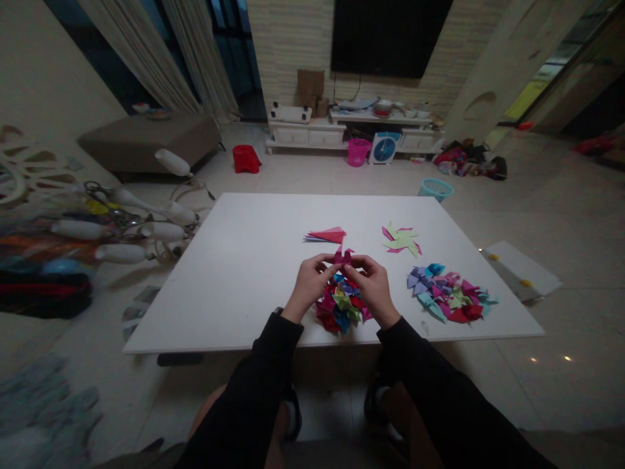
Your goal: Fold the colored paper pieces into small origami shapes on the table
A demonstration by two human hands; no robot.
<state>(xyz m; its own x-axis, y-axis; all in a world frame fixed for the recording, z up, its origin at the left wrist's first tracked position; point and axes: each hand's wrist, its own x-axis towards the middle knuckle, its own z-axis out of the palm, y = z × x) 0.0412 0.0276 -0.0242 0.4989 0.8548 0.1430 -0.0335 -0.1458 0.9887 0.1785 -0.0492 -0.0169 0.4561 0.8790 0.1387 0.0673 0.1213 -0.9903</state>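
Between my two hands is a small magenta folded paper piece (pixel 342 258), held above the white table. My left hand (pixel 312 280) pinches its left side, with the thumb in front and fingers behind. My right hand (pixel 370 280) grips the right side in the same way. Below and partly behind my hands lies a heap of colourful folded paper pieces (pixel 344 305). Just beyond the held piece rests a fanned stack of pink and red paper pieces (pixel 328 235). Its fine folds are too small to make out.
On the white table (pixel 234 273), a pink and green pinwheel-like paper shape (pixel 401 239) lies at the back right. A second pile of folded paper (pixel 452 293) sits near the right edge. A teal basket (pixel 436 189) and a white stool (pixel 520 268) stand on the floor.
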